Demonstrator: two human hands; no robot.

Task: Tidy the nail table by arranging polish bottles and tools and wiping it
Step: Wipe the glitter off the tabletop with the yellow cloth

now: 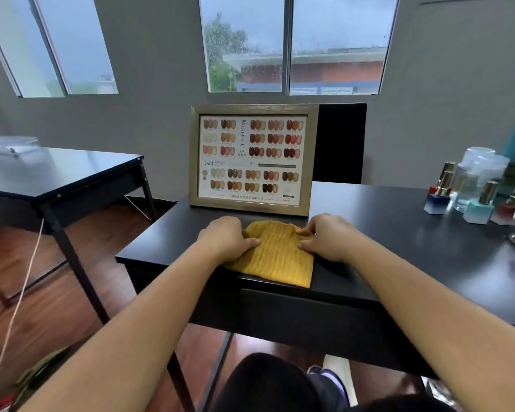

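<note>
Cloth [275, 257] (yellow) under left hand [225, 237], right hand [329, 237], fingers [250, 241] curled gripping it, swatch frame [252, 159] behind, bottles [436, 203] aside.

Four polish bottles [436, 203], one yellow cloth [277, 257], one framed colour chart [252, 157].

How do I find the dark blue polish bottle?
Look along the black table to its right end. In the front row, the dark blue bottle is leftmost; its base fades navy to white, unlike the teal bottle and red bottle beside it.
</note>
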